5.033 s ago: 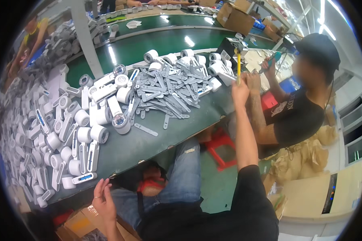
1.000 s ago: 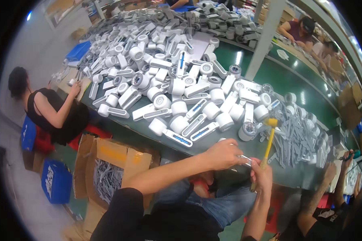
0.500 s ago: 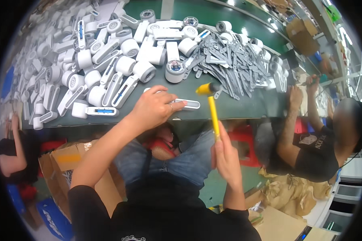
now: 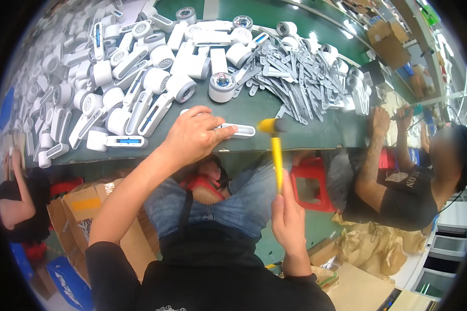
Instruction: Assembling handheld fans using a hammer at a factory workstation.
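Smooth plastic, denim, creased paper.
The white casing at twelve o'clock looks smooth, satin plastic; the grey strips at one, matt. The yellow hammer handle is smooth, the table dully sheened. Denim jeans show at six, a matt cardboard box at eight, creased brown paper at four.

My remote feed carries a single view, from the left unit of the head-worn fisheye pair. It looks down and forward from above the wearer's torso, upright and unmirrored. The left hand and right hand sit at close range, near centre; the workbench spans the upper half.
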### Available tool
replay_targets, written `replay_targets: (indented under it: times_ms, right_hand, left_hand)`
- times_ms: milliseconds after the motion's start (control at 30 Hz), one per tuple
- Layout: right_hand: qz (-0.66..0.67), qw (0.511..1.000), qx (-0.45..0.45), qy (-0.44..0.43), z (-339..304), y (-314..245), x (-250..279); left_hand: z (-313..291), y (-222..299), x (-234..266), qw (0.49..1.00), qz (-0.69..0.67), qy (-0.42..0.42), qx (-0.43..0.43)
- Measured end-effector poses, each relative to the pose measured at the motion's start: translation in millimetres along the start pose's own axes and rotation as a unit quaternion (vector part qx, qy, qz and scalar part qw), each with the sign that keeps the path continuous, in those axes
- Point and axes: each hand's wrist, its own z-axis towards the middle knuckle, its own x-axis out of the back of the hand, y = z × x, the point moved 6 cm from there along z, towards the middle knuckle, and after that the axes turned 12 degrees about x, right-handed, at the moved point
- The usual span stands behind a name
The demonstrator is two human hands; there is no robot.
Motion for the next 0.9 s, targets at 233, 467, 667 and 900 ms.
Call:
replay_targets:
  times_ms: [233,467,667,900]
  right_hand:
    - [-0.007,0.996,0.065,0.062,-3.8,-1.4,5.1]
    - [0.006,1.000,0.009,0.012,7.1,14.1,3.6]
    - [0.290,0.947,-0.092,0.100,-14.6,34.0,1.6]
    - [0.251,0.964,-0.078,0.039,-23.4,18.5,2.1]
  left_hand:
    - [1.5,0.2,0.3,1.000,-0.002,-0.011,0.001]
    - [13.4,0.9,-4.8,0.993,-0.006,-0.117,0.035]
    - [20.4,53.9,-7.8,0.975,0.039,-0.130,-0.178]
    - [-11.3,5.4,19.7,0.988,-0.110,-0.063,0.085]
